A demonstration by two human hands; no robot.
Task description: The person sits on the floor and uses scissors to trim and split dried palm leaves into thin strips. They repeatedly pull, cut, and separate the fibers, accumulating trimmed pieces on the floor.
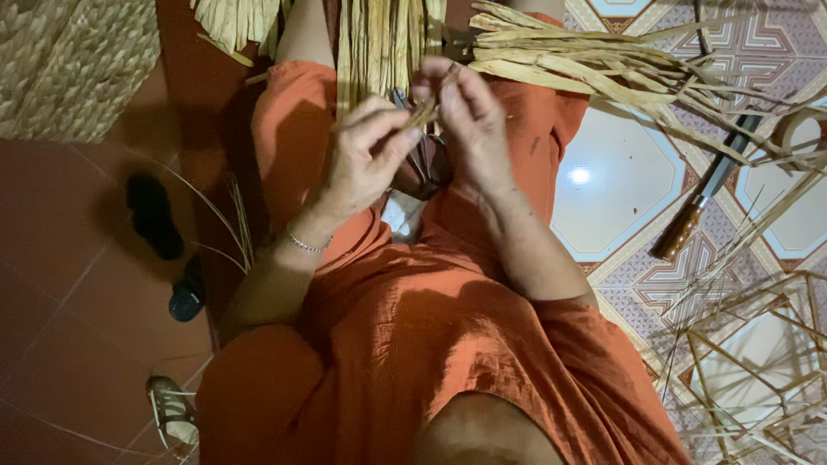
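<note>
Woven straw matting (65, 60) is seen at the far left of the floor, with dark sandals (155, 215) on the red tiles (77, 344) below it and a lighter shoe (170, 412) near the bottom edge. Over the orange-clothed lap (413, 344), a short dried straw strip (424, 110) is pinched between the two hands: the left hand (366, 155), a thin bracelet at its wrist, is closed on the strip's near end, and the right hand (469, 120) is closed on its far end with fingers curled. Scissors (424, 159) are partly hidden beneath the hands. Only a small piece appears worked; a long bundle of loose straw (379, 43) hanging from above and a spread sheaf (603, 69) to the right lie unused, so most of the work seems left. Further right, a wooden-handled knife (702, 194) is laid on the patterned floor tiles (603, 172), and a frame of straw stems (758, 362) is crowded into the lower right corner.
</note>
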